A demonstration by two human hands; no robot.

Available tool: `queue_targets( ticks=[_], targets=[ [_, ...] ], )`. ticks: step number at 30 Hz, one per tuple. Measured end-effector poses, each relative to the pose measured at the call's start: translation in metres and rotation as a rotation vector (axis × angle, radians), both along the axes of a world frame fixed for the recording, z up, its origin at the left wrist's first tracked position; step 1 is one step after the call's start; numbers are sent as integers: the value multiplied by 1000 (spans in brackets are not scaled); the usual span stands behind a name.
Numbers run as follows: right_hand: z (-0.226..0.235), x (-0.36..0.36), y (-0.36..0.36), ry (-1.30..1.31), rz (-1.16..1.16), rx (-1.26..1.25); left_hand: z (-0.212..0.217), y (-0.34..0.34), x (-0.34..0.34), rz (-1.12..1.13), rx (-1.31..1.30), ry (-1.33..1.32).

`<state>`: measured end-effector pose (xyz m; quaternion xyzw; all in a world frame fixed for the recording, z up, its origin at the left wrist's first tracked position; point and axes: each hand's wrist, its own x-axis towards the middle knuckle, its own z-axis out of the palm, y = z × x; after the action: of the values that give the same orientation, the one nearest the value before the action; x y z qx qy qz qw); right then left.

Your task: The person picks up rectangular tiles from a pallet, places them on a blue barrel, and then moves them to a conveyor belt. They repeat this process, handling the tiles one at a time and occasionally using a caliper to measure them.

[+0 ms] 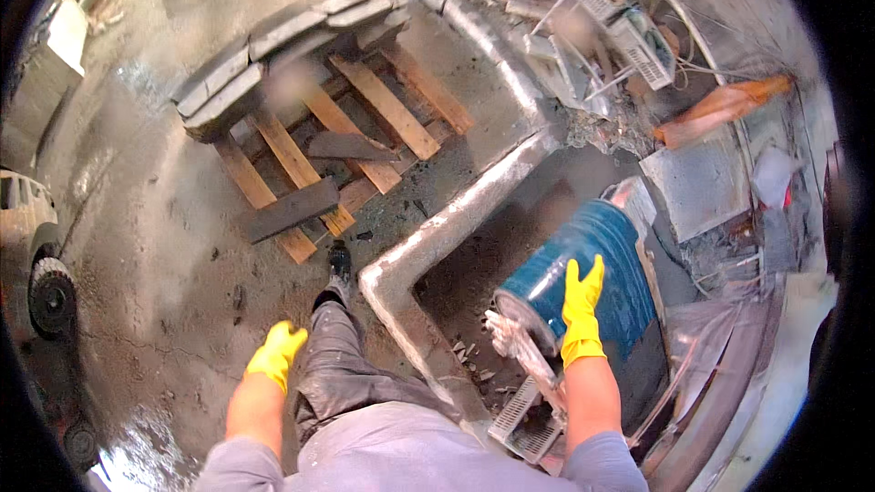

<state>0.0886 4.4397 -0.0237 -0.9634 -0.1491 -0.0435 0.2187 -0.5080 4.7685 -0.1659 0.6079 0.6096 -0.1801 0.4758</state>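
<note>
Both of my hands wear yellow gloves. My left hand (276,353) hangs beside my left thigh, over the concrete floor; its fingers are loosely bent and a little apart, with nothing seen in them. My right hand (583,303) is in front of the blue ribbed drum (588,241), fingers spread and pointing away from me. Whether it touches the drum, I cannot tell. The drum lies tilted on its side inside a low concrete curb (456,220). A pale, ragged bundle (522,346) sits by the drum's near end, left of my right forearm.
Ahead stands a wooden pallet (365,96) with grey slabs (278,32) stacked along its far side and loose boards on it. Plastic crates (643,50) and scrap pile up at the far right, near an orange piece (725,109). A vehicle wheel (53,294) is at left.
</note>
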Motion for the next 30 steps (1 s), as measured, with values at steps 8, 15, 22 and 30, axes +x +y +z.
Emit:
queue_targets(
  ticks=[8, 15, 22, 30],
  targets=[
    [-35, 29, 73, 148, -546, -1081, -65, 276, 279, 6, -104, -210],
    [-55, 43, 65, -47, -421, -1116, -265, 373, 442, 583, -187, -53],
    [-48, 45, 64, 3, -371, -1091, -448, 403, 532, -148, -218, 438],
    [-47, 43, 76, -9, -333, -981, -472, 359, 550, 87, -86, 911]
  ],
)
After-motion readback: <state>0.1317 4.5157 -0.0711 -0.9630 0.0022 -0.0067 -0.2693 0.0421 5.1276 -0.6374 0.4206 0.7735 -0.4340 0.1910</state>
